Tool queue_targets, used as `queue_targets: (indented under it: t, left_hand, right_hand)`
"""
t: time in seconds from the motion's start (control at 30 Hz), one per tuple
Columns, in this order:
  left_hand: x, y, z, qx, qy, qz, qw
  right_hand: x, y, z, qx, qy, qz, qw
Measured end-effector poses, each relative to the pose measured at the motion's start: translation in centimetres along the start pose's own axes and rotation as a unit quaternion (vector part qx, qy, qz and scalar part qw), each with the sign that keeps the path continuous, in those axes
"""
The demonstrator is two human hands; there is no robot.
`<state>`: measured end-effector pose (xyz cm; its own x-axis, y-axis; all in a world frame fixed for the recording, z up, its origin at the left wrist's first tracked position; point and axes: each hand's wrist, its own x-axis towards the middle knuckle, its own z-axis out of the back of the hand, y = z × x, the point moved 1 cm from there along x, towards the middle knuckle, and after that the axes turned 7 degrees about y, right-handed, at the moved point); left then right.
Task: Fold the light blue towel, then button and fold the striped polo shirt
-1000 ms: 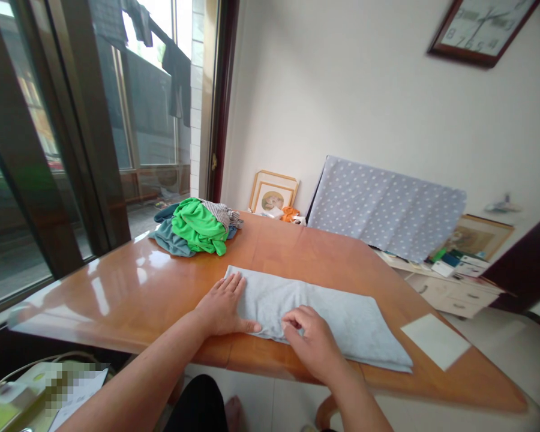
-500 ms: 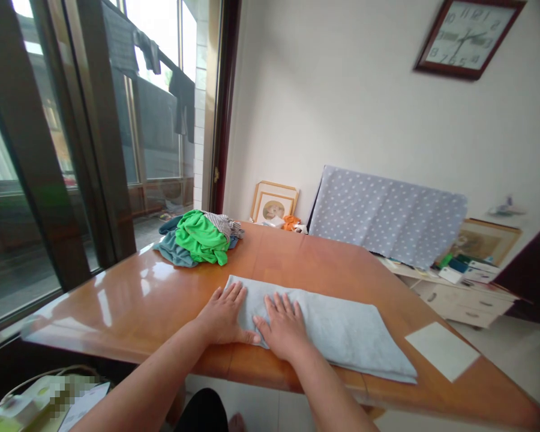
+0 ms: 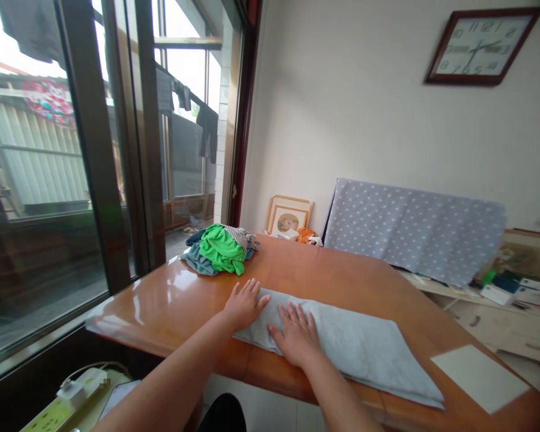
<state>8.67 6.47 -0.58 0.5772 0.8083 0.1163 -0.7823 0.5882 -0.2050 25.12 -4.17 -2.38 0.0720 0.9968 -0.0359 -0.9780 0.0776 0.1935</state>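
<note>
A light grey-blue folded cloth (image 3: pixel 364 342) lies as a long flat strip along the near side of the wooden table (image 3: pixel 306 267). On its left end rests my left hand (image 3: pixel 245 305), fingers stretched out over the far left corner. My right hand (image 3: pixel 297 333) lies flat on the cloth a little to the right, its fingers spread. Neither hand grips anything. What kind of cloth it is, I cannot tell. Beyond my left hand sits a heap of crumpled clothes (image 3: pixel 220 249), bright green on top, with blue-grey and striped pieces around it.
A pale square sheet (image 3: pixel 479 377) lies near the table's right edge. Below left is a power strip (image 3: pixel 49 420) with a plug in it. Behind the table stand a dotted cloth cover (image 3: pixel 414 231) and a white cabinet (image 3: pixel 499 330). Glass doors (image 3: pixel 90 180) line the left.
The view has turned left, shifting everything rightward in the picture. My left hand has moved up toward the cloth's far left corner, its thumb drawn in from the near edge. My right hand stays flat.
</note>
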Motion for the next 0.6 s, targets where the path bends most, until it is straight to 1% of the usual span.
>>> queue_targets:
  t: [0.17,0.27,0.4,0.5,0.6]
  left_hand:
    - [0.3,0.8,-1.6,0.023,0.006,0.029,0.999]
    - [0.2,1.1,-2.0,0.034,0.006,0.032,0.999]
    - [0.3,1.1,-1.6,0.045,0.008,0.032,0.998]
    - [0.5,0.5,-1.0,0.054,0.000,0.030,0.998]
    - [0.6,-0.6,-0.9,0.056,-0.018,-0.003,0.998]
  right_hand:
    - [0.3,-0.1,-0.2,0.002,0.022,-0.013,1.000]
    - [0.4,-0.1,-0.3,0.007,0.021,-0.012,1.000]
    - [0.4,-0.1,-0.3,0.014,0.023,-0.011,1.000]
    - [0.4,-0.1,-0.2,0.019,0.018,-0.007,1.000]
    - [0.5,-0.2,-0.3,0.022,0.008,-0.004,1.000]
